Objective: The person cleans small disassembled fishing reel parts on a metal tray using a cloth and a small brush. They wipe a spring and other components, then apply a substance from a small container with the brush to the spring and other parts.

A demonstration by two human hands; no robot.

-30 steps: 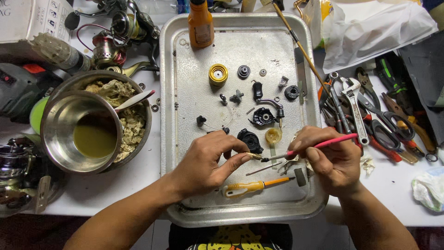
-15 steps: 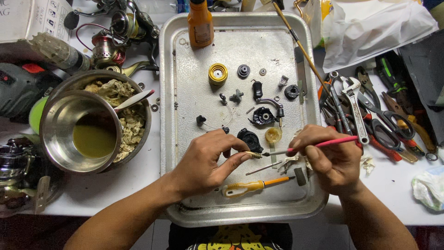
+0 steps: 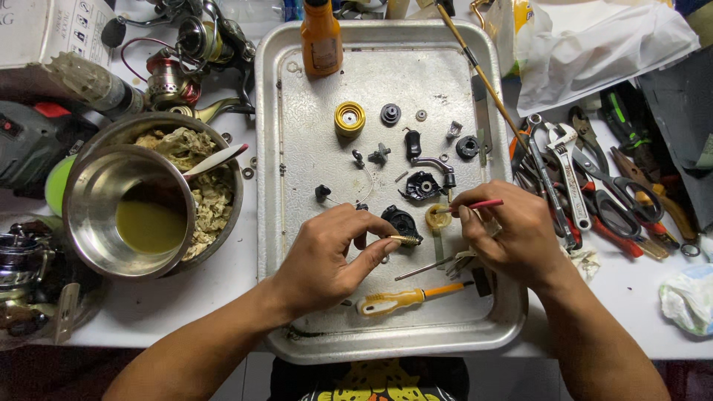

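Brush (image 3: pixel 475 205) now seemingly at yellow cup (image 3: pixel 438 217)

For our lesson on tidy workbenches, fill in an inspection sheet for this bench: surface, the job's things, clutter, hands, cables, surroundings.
Surface: metal tray on a white table, crowded.
Job's things: small brass threaded part pinched in the left hand; pink-handled brush in the right hand, tip at a small yellowish cup.
Clutter: loose black reel parts, yellow spool, orange bottle, orange screwdriver on the tray.
Hands: both over the tray's near half, each gripping.
Cables: nothing seen.
Surroundings: steel bowl of yellow-green liquid on the left; wrenches, pliers and scissors on the right.
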